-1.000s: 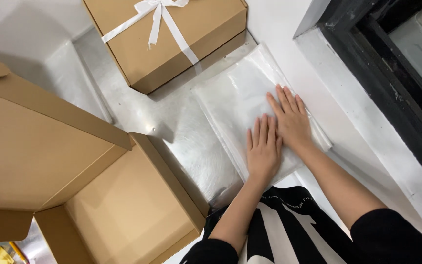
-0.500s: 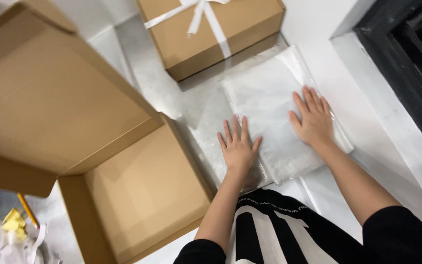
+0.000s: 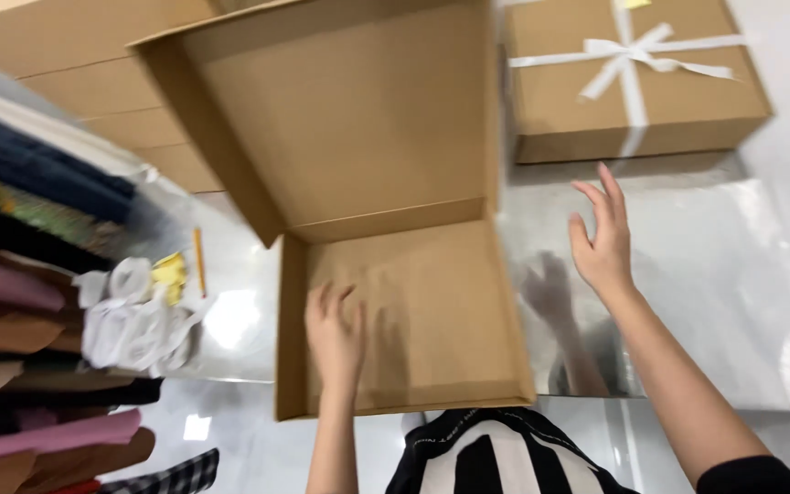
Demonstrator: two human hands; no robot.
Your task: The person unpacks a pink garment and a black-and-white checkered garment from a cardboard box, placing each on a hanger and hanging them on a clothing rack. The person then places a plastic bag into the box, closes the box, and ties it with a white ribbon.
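An open brown cardboard box [image 3: 468, 274] lies in front of me with its lid [image 3: 340, 110] standing up at the back. My left hand [image 3: 334, 334] reaches into the box tray with its fingers spread, holding nothing. My right hand [image 3: 603, 242] hovers open to the right of the box, above a clear plastic bag with white fabric [image 3: 733, 284] lying flat on the shiny table. A closed brown box tied with a white ribbon [image 3: 633, 78] sits beyond it.
A stack of folded clothes in several colours [image 3: 20, 274] stands at the left. Crumpled white ribbon [image 3: 134, 320], a yellow item and a pencil [image 3: 199, 261] lie beside it. More flat cardboard [image 3: 75, 91] lies at the back left. A black-and-white striped garment [image 3: 491, 462] is near me.
The view has swung left. My left hand left the plastic bag and moved into the open box. My right hand lifted off the bag.
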